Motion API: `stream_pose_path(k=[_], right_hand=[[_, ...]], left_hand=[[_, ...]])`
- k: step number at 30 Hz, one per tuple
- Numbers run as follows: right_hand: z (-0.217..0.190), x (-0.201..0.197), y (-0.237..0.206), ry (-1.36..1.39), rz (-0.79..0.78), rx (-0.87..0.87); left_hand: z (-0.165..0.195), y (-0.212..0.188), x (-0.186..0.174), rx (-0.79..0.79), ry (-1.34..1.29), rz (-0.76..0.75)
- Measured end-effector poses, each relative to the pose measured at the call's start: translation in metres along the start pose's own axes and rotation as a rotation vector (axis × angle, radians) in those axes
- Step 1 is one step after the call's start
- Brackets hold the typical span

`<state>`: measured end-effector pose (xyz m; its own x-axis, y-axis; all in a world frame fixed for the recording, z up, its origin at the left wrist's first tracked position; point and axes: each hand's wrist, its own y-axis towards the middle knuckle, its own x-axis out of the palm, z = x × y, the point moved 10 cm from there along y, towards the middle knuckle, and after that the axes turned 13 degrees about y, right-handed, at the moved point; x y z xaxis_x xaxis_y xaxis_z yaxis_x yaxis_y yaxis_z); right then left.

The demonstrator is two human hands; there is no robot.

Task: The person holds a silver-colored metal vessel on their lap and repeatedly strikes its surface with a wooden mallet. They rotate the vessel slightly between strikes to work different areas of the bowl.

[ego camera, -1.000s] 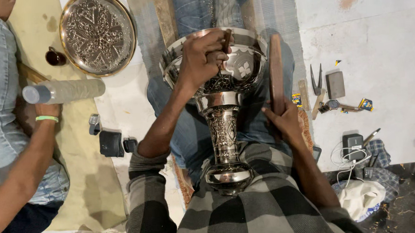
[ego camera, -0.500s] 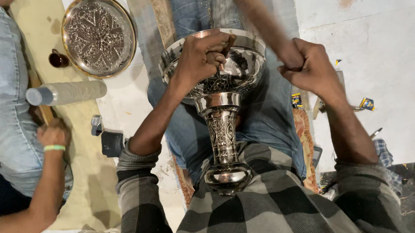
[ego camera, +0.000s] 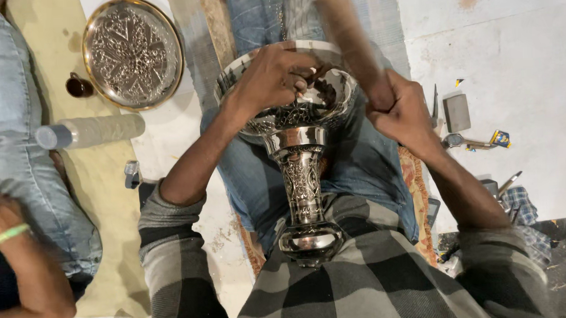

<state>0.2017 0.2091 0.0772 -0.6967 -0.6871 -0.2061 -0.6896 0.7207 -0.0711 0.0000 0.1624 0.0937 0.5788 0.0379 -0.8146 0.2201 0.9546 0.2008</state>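
Observation:
A tall engraved silver goblet (ego camera: pixel 301 177) lies in my lap, its foot against my checked shirt and its bowl pointing away. My left hand (ego camera: pixel 276 76) is clamped over the bowl's rim, pinching a small thin tool that my fingers mostly hide. Just right of the bowl, my right hand (ego camera: pixel 403 109) is shut on a wooden stick (ego camera: pixel 347 35). The stick is blurred and slants up and to the left over the bowl.
An engraved round tray (ego camera: pixel 132 51), a small dark cup (ego camera: pixel 78 86) and a grey roll (ego camera: pixel 91 131) lie on the left. Another person in jeans (ego camera: pixel 15 145), with a green wristband (ego camera: pixel 9 233), sits there. Pliers (ego camera: pixel 434 101), a grey block (ego camera: pixel 457 112) and small tools lie on the right floor.
My right hand rose with the stick from low on the right to beside the bowl, and the stick tilted left. The other person's arm dropped toward the lower left.

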Motion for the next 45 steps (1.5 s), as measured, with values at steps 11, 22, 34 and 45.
stream_pose_path(k=[11,22,34,45], right_hand=[[0.025,0.016,-0.036,-0.212,0.075,0.06],[0.028,0.02,-0.061,0.004,0.27,-0.014],[0.028,0.026,-0.025,-0.026,0.053,0.079],[-0.116,0.047,0.088,-0.753,-0.443,-0.247]], left_hand=[[0.001,0.001,0.021,0.169,-0.054,-0.105],[0.012,0.002,0.005,0.189,-0.097,-0.14],[0.011,-0.097,0.001,-0.606,-0.123,0.786],[0.026,-0.097,-0.007,-0.615,-0.18,0.973]])
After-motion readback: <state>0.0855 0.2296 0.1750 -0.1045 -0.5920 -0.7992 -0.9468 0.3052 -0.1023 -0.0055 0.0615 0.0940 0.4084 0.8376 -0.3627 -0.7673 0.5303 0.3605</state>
